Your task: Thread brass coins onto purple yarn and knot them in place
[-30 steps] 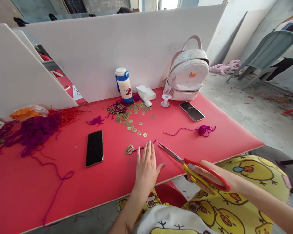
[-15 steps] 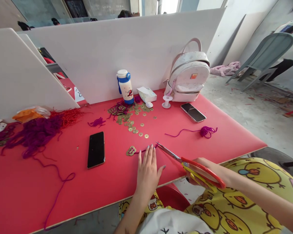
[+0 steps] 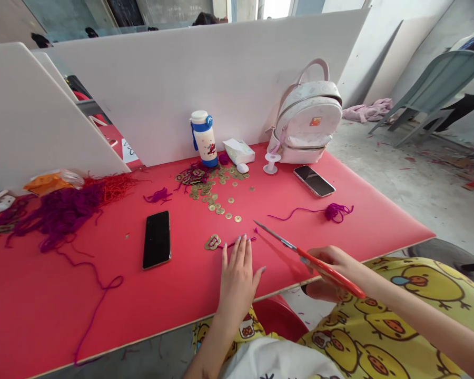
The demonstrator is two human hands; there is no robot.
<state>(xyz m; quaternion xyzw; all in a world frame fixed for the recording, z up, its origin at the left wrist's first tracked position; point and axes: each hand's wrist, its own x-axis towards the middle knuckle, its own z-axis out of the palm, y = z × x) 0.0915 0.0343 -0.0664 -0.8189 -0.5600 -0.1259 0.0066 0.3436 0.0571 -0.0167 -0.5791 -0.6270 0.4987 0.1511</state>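
My left hand (image 3: 237, 273) lies flat on the red table (image 3: 181, 295), fingers stretched out, fingertips on a short purple thread (image 3: 237, 243) that runs from a small cluster of brass coins (image 3: 212, 242). My right hand (image 3: 332, 271) grips red-handled scissors (image 3: 300, 251) at the table's front edge. The blades are closed and point up-left, with the tip just right of the thread's end.
Loose brass coins (image 3: 215, 197) spread toward a white and blue bottle (image 3: 204, 138). A black phone (image 3: 157, 245), a second phone (image 3: 314, 180), a white backpack (image 3: 307, 123), an empty spool (image 3: 271, 162), a tissue pack (image 3: 239, 151), purple yarn (image 3: 59, 213) and a thread ball (image 3: 334, 211) lie around. White dividers stand behind.
The scissor blades were apart and have closed, and my right hand has lifted slightly. A small snipped thread bit lies by the blade tip. My left hand stays put.
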